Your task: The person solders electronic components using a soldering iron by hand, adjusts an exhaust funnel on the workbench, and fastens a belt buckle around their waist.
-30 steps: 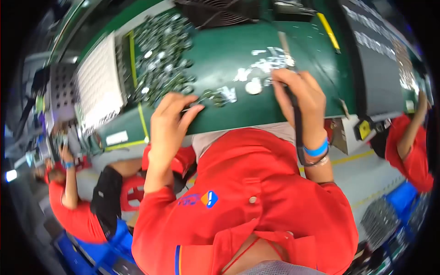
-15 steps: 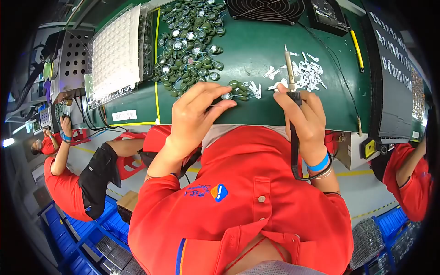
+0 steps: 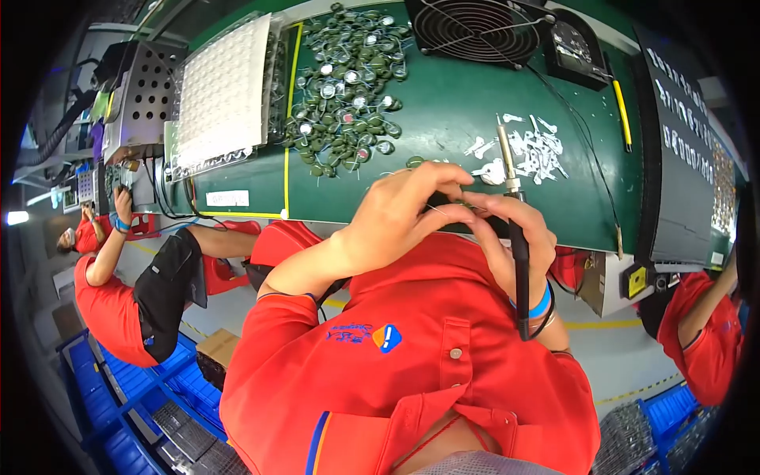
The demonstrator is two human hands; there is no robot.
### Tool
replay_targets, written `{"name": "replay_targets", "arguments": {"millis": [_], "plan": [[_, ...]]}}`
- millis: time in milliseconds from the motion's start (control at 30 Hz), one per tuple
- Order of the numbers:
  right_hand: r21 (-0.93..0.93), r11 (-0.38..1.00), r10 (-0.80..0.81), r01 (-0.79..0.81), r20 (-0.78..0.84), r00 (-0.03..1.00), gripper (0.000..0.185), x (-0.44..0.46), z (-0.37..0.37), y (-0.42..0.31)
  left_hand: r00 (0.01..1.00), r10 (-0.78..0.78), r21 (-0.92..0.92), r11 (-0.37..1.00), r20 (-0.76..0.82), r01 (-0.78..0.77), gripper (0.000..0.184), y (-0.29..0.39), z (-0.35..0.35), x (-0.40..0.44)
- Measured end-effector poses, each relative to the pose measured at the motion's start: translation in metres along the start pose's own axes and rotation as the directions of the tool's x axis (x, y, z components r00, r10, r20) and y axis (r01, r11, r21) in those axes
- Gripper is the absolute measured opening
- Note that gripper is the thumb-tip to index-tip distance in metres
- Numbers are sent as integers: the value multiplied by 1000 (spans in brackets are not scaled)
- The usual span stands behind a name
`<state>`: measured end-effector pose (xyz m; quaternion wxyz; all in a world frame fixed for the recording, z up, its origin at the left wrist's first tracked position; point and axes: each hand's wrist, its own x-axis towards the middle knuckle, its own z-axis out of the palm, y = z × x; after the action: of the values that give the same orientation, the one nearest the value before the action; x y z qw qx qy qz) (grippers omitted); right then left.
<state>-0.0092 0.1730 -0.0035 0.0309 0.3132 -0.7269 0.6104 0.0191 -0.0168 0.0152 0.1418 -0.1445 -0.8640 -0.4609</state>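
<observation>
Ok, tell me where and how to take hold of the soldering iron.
Take the soldering iron by its black handle, coming from the near side. Its slim metal shaft points away over the green table while the handle runs back toward the wearer, so this should keep a grip off the likely hot end. The handle rests at the right hand.

The person wears a red shirt (image 3: 293, 372) with a buttoned placket (image 3: 456, 336). On the chest, a blue, orange and white diamond logo (image 3: 387, 338) sits beside blue lettering (image 3: 348, 334). A blue-and-orange stripe (image 3: 319, 442) runs near the collar (image 3: 402, 413). A red cord (image 3: 427, 440) hangs at the neck; a blue band (image 3: 541, 301) circles the right wrist.
</observation>
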Motion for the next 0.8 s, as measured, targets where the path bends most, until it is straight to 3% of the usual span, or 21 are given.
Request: {"name": "replay_targets", "arguments": {"millis": [233,567,800], "plan": [[-3,1000,5,-5,-62,998,32,-6,2,3,999,-25,-33,999,24,26,28,0,4,1],[-47,999,-15,12,-64,998,35,-5,3,3,994,18,-62,998,109,-12,28,-3,2,4],[140,982,138,-124,-95,986,35,-11,2,7,991,72,-66,996,115,-64,28,-9,4,4]]}}
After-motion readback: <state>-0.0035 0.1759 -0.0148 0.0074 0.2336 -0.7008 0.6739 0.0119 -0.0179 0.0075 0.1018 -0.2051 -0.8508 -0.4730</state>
